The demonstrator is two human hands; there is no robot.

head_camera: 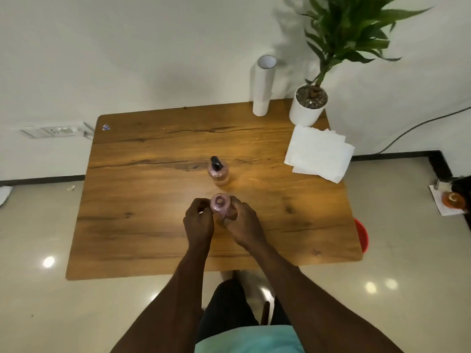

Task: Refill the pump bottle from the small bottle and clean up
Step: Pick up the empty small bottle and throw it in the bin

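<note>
A small pink bottle (221, 207) stands upright on the wooden table (153, 200) near its front middle, with its mouth uncapped. My right hand (243, 225) is wrapped around the bottle's right side. My left hand (198, 221) is curled shut right against the bottle's left side. A small pale piece shows between its fingers and looks like the bottle's cap. The pump bottle (218, 172), pinkish with a black pump head, stands just behind the small bottle, apart from both hands.
A stack of white paper towels (318, 154) lies at the table's right edge. A white paper roll (263, 85) and a potted plant (309, 105) stand at the back right corner. A red bucket (362, 235) sits on the floor by the right edge.
</note>
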